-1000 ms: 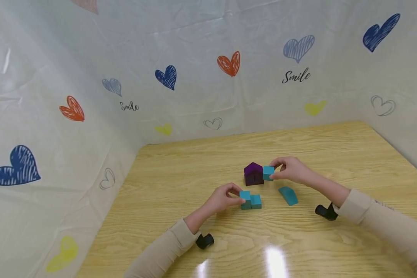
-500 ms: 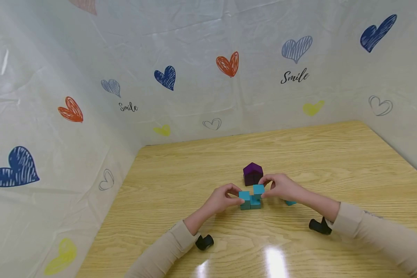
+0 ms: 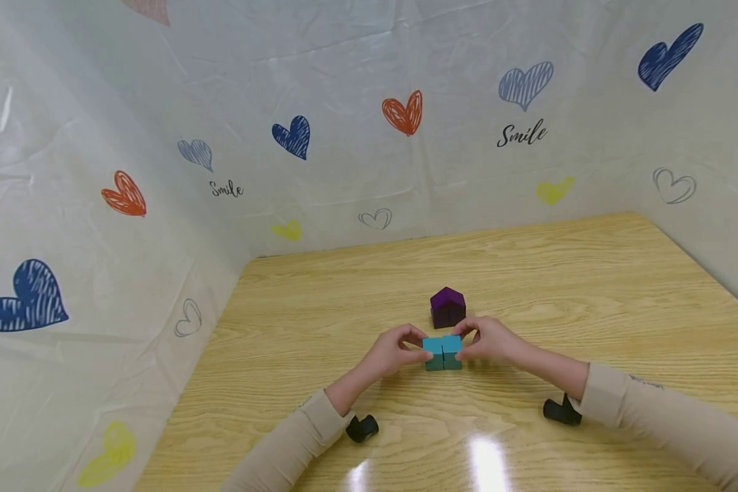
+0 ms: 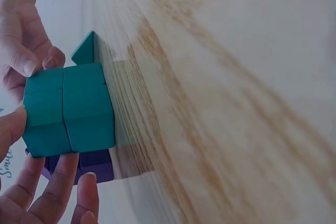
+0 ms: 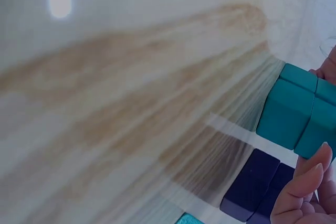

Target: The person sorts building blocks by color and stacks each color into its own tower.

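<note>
Turquoise cubes form a two-by-two block on the table, two below and two above. My left hand (image 3: 398,352) pinches the upper left cube (image 3: 432,344) between thumb and fingers. From the other side, my right hand (image 3: 490,340) pinches the upper right cube (image 3: 452,344), which sits on the lower right cube (image 5: 286,108). The upper cubes stand side by side with a thin seam between them. A turquoise wedge-shaped block (image 4: 85,51) lies beyond the stack in the left wrist view; my right arm hides it in the head view.
Just behind the stack stands a purple house-shaped block build (image 3: 447,307) with a peaked top. The wooden table (image 3: 320,294) meets a white sheet (image 3: 344,171) printed with hearts at the back and sides. Black wrist devices (image 3: 362,428) hang below both sleeves.
My right hand has brought its cube left and down from beside the purple build onto the lower right cube. My left hand has stayed on its cube.
</note>
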The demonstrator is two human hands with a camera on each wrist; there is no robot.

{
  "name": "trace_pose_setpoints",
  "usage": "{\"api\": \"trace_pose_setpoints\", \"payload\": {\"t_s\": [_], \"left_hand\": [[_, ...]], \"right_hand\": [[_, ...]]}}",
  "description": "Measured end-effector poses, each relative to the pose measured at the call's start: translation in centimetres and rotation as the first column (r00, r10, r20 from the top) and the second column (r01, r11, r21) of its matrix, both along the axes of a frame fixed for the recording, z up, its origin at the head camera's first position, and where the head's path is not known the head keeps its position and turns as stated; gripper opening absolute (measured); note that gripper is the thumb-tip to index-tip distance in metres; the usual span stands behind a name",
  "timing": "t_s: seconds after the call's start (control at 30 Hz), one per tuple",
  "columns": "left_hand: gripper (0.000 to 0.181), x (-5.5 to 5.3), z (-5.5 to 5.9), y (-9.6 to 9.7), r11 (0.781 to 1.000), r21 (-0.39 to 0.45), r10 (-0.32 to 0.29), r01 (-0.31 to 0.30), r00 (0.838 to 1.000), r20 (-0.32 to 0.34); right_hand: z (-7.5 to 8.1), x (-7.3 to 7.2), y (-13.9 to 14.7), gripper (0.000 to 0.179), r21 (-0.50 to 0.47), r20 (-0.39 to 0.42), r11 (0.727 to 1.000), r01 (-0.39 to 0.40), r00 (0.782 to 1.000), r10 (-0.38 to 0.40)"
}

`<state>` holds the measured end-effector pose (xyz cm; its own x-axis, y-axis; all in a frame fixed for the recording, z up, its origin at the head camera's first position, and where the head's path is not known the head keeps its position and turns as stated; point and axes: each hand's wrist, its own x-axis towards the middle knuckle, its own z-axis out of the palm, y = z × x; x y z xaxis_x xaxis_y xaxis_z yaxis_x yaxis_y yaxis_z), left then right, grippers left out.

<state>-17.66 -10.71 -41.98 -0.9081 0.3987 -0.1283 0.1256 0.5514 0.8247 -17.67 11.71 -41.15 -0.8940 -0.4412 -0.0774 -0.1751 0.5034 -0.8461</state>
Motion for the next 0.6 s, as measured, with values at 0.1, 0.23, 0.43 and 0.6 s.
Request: {"api": "trace_pose_setpoints", "payload": {"t_s": [0.1, 0.23, 0.43, 0.6], "left_hand": [[0.025, 0.00, 0.04, 0.03, 1.000, 0.005, 0.004, -0.004, 1.000, 0.005], [0.024, 0.00, 0.03, 0.04, 1.000, 0.006, 0.009, -0.009, 1.000, 0.009], [0.024, 0.05, 0.02, 0.05, 1.000, -0.002, 0.012, -0.012, 1.000, 0.011], [0.024, 0.12, 0.19, 0.05, 1.000, 0.007, 0.010, -0.011, 1.000, 0.015]], "right_hand": [[-0.21, 0.05, -0.04, 0.038, -0.021, 0.032, 1.000, 0.015, 0.999, -0.014], [-0.34, 0.15, -0.02, 0.039, -0.030, 0.060, 0.999, 0.032, 0.998, -0.030], [-0.27, 0.40, 0.00, 0.040, -0.039, 0.083, 0.999, 0.037, 0.996, -0.034], [-0.17, 0.58, -0.08, 0.039, -0.041, 0.079, 0.998, 0.044, 0.996, -0.041]]}}
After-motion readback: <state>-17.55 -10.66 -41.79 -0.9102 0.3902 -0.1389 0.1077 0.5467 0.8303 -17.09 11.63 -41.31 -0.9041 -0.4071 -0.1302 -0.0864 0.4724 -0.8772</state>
